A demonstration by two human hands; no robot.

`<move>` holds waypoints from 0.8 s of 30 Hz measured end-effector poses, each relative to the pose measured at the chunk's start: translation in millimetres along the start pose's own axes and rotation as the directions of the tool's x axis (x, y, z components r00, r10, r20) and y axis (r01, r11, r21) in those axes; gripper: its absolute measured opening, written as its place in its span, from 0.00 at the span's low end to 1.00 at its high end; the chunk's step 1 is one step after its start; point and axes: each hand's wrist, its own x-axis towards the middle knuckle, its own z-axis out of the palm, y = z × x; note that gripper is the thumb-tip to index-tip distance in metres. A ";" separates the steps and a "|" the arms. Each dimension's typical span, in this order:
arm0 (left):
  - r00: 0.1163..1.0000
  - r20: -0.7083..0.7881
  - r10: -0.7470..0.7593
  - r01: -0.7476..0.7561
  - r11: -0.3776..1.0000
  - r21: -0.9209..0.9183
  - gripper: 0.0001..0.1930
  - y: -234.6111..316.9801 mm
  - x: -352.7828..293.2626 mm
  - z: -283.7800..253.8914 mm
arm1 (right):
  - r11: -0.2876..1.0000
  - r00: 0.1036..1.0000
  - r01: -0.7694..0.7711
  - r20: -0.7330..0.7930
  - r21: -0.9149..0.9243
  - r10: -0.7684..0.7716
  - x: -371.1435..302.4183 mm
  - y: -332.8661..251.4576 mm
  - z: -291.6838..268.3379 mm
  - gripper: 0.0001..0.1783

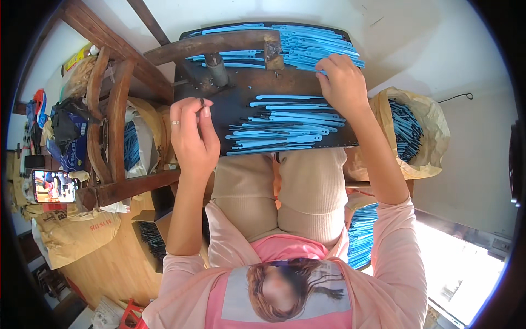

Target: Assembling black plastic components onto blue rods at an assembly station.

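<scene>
My left hand (194, 129) is raised at the left side of a dark board (219, 112). Its thumb and forefinger pinch a small dark piece (202, 102), too small to name. My right hand (345, 85) reaches over the far right, fingers bent in at the edge of a pile of long flat blue plastic strips (307, 44); what its fingertips hold, if anything, is hidden. Closer to me, a second bunch of blue strips (296, 118), mixed with thin black ones, lies across the board. Beyond my left hand, a wooden bar (230, 43) with a metal post (216, 71) stands over the board.
At the right, a paper sack (435, 131) holds many dark and blue strips. More blue strips (362, 230) lie below, beside my leg. A wooden chair frame (118, 126) and another sack (153, 140) stand left, with a lit phone (53, 186) beyond and a box of black pieces (152, 238) on the floor.
</scene>
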 end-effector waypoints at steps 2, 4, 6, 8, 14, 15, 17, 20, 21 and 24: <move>0.999 -0.032 0.001 -0.001 1.000 0.012 0.05 -1.3 -2.9 -0.4 | 0.999 0.996 0.009 -0.088 0.035 -0.006 2.1 -3.7 -6.9 0.06; 0.997 -0.077 -0.020 0.019 1.000 -0.014 0.05 0.1 -3.7 1.2 | 0.997 0.984 0.020 -0.175 0.071 -0.007 3.1 -8.2 -16.5 0.06; 0.995 -0.060 -0.081 0.076 0.994 -0.076 0.05 0.3 -8.1 1.7 | 0.917 0.931 -0.167 -0.248 0.361 0.267 5.0 -15.6 -28.9 0.06; 0.990 -0.039 -0.139 0.132 0.981 -0.141 0.06 0.8 -11.2 4.2 | 0.876 0.886 -0.213 -0.294 0.432 0.360 3.0 -20.3 -39.5 0.05; 0.987 -0.087 -0.137 0.113 0.964 -0.242 0.07 2.7 -9.7 7.1 | 0.204 0.670 -0.364 0.103 0.909 0.736 -15.8 -18.0 -52.3 0.08; 0.987 -0.091 -0.132 0.107 0.964 -0.245 0.07 2.3 -9.9 7.9 | 0.208 0.670 -0.359 0.096 0.910 0.736 -21.2 -16.1 -52.0 0.08; 0.986 -0.090 -0.142 0.115 0.958 -0.263 0.06 0.6 -10.2 9.5 | -0.115 0.569 -0.453 0.386 0.884 0.727 -31.5 -12.8 -51.6 0.08; 0.982 -0.070 -0.175 0.153 0.956 -0.251 0.05 1.1 -7.8 7.7 | -0.116 0.591 -0.575 0.509 0.810 0.626 -41.6 -11.2 -55.6 0.11; 0.981 -0.077 -0.178 0.153 0.954 -0.256 0.05 1.4 -7.3 6.8 | -0.113 0.592 -0.573 0.506 0.811 0.627 -42.6 -13.8 -55.9 0.11; 0.982 -0.082 -0.170 0.145 0.958 -0.249 0.05 -0.7 -7.5 6.3 | 0.208 0.670 -0.667 0.454 0.716 0.587 -44.0 -13.3 -51.9 0.12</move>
